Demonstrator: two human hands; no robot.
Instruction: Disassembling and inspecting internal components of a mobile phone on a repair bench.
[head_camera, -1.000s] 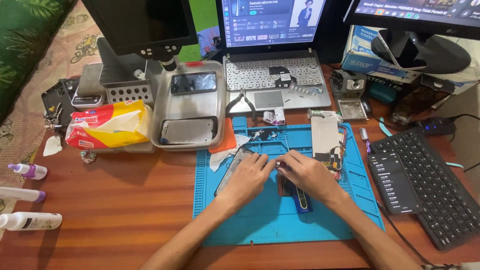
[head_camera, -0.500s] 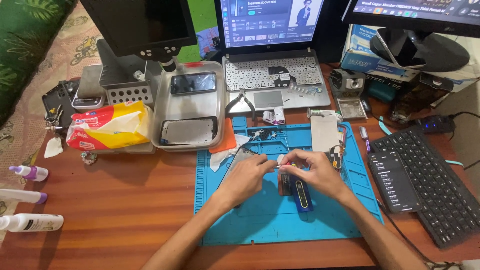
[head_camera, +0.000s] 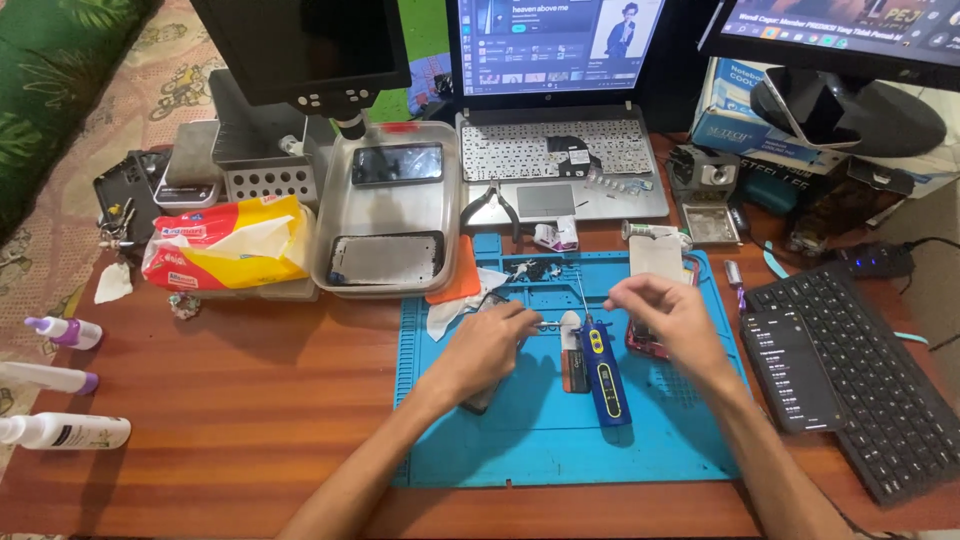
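Two hands at work over one blue mat (head_camera: 520, 440).

The left hand (head_camera: 490, 345) rests, fingers curled, on a dark phone (head_camera: 478, 400); whether it grips cannot be told. The right hand (head_camera: 665, 315) hovers with fingertips pinched together. One blue screwdriver (head_camera: 603, 372) lies between them. Three bottles (head_camera: 60, 380) stand far left; two keyboards (head_camera: 860, 370) lie right.

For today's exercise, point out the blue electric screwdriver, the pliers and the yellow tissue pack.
blue electric screwdriver (head_camera: 603, 375): head view, middle of its body.
pliers (head_camera: 493, 206): head view, at the pivot.
yellow tissue pack (head_camera: 222, 250): head view, on its top face.
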